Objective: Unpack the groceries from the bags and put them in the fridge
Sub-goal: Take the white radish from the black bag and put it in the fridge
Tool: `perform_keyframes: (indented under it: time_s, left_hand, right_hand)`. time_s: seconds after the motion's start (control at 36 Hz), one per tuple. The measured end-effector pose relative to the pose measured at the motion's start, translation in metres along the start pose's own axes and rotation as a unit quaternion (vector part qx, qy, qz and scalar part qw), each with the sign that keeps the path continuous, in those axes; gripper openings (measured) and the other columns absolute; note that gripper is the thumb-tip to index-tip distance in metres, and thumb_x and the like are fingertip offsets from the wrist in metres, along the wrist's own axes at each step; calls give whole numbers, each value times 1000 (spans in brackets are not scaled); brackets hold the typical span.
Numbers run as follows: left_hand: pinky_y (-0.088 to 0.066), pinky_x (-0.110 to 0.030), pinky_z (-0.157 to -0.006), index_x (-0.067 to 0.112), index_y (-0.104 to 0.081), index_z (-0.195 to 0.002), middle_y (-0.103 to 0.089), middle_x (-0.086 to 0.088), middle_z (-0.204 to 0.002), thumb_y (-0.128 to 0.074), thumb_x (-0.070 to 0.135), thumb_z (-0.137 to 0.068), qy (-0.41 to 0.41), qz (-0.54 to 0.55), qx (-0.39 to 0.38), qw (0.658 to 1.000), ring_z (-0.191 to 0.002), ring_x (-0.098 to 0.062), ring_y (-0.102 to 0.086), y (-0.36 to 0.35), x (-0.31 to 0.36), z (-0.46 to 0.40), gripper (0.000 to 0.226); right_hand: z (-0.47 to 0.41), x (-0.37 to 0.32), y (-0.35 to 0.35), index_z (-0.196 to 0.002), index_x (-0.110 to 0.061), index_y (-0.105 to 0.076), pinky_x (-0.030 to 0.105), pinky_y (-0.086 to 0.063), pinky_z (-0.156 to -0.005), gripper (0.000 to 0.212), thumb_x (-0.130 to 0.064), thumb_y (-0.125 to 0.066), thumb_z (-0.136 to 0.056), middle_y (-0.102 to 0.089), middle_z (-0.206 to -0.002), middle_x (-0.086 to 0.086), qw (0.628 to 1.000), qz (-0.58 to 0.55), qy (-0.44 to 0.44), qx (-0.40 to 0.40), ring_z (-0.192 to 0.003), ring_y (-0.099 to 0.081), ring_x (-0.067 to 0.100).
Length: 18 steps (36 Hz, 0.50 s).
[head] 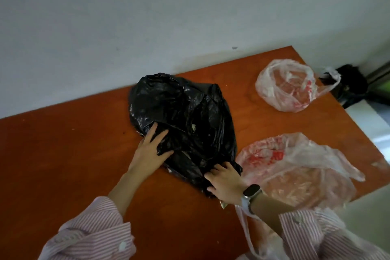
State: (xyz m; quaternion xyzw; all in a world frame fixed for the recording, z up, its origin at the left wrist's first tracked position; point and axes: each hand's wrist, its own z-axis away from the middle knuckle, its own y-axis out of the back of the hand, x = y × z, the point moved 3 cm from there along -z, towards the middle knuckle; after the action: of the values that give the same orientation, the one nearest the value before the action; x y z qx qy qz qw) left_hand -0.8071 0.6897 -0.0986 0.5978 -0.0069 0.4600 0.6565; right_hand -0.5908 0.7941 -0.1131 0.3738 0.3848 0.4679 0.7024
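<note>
Black bag point(185, 116) lies slumped on the worktop point(69, 150), directly under and beyond both sets of fingers. Left hand point(150, 148): fingers point(157, 133) spread and laid on the bag's near-left flank, with a fold of film bunched against the thumb; whether that fold is pinched or only pressed cannot be told. Right hand point(224, 181): fingers point(213, 176) curled over the bag's near corner, gripping the plastic there. A watch point(252, 191) sits on that wrist.

Handling, as judged: thin glossy film, soft and without stiffness, likely slick and easily torn if dragged. The bag sits low and lumpy, so its contents appear modest in bulk; their weight and fragility cannot be determined, as nothing inside is visible. Best hold is the gathered film at the mouth or handles, with support underneath if lifted. The mouth's location is not clear in this view.

Count: one black bag; two clear bags with red print. One clear bag point(295, 171) lies just right of the right fingers, touching the black bag's corner; the other clear bag point(285, 86) lies well beyond them, apart from both. Their contents are indistinct. Two hands, two striped sleeves point(92, 234). No fridge in view.
</note>
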Motion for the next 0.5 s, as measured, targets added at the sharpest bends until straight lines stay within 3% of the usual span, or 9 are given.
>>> perform_keyframes:
  time_s: [0.06,0.14,0.28,0.39,0.5]
  left_hand:
    - [-34,-43,-110,36,-34,-141,-4,16,-155,-63,44,-83,30,64,57,996,-140,-19,-20,-5,9,4,65]
    - [-37,-38,-107,27,-37,-141,-11,8,-155,-63,36,-86,80,117,122,982,-138,-18,-27,-15,26,11,61]
    - [-33,-29,-103,15,-42,-138,-29,-6,-146,-59,20,-87,128,174,158,964,-126,-22,-40,-28,63,12,54]
    - [-41,-36,-103,11,-49,-131,-53,-10,-129,-56,12,-88,116,239,136,954,-117,-24,-51,-42,98,0,44]
    - [-48,-38,-93,14,-49,-130,-59,-8,-123,-56,17,-89,96,216,140,962,-111,-22,-56,-31,108,-15,41]
  right_hand:
    - [2,12,0,-102,-14,-59,38,-36,-88,20,-24,-44,-94,-62,-99,6,999,-5,-10,30,-100,-52,28]
    - [3,45,10,-78,-17,-62,35,-48,-65,2,-15,-62,-78,-61,-71,2,987,2,-80,143,-69,-61,26]
    - [12,88,52,-80,-5,-63,38,-45,-56,7,-2,-66,-76,-58,-76,13,945,-27,-206,254,-67,-57,35]
    - [22,111,69,-104,-4,-61,43,-47,-69,24,-4,-53,-81,-60,-99,18,925,-69,-260,268,-87,-56,40]
    - [25,99,62,-122,-8,-56,44,-40,-97,43,-19,-37,-85,-63,-109,13,949,-102,-182,236,-104,-56,33]
